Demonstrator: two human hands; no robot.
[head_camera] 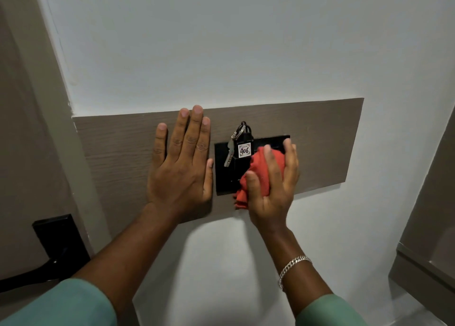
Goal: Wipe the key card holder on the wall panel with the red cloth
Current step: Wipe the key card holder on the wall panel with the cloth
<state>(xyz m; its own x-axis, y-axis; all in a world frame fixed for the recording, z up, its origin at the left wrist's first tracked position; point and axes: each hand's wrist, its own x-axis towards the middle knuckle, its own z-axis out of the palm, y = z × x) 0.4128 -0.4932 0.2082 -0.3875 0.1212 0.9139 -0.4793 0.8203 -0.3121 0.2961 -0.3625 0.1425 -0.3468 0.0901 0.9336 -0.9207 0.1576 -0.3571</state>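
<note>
A black key card holder (225,178) is mounted on a brown wood-grain wall panel (320,141). A key fob tagged 406 (244,149) with a metal key (229,153) hangs from its top slot. My right hand (273,187) presses a bunched red cloth (261,175) against the holder's right half, covering that part. My left hand (181,158) lies flat, fingers spread, on the panel just left of the holder, its thumb at the holder's left edge.
A door with a black lock plate and lever handle (59,242) stands at the left beside the panel. White wall surrounds the panel. A brown cabinet or frame edge (426,239) juts in at the lower right.
</note>
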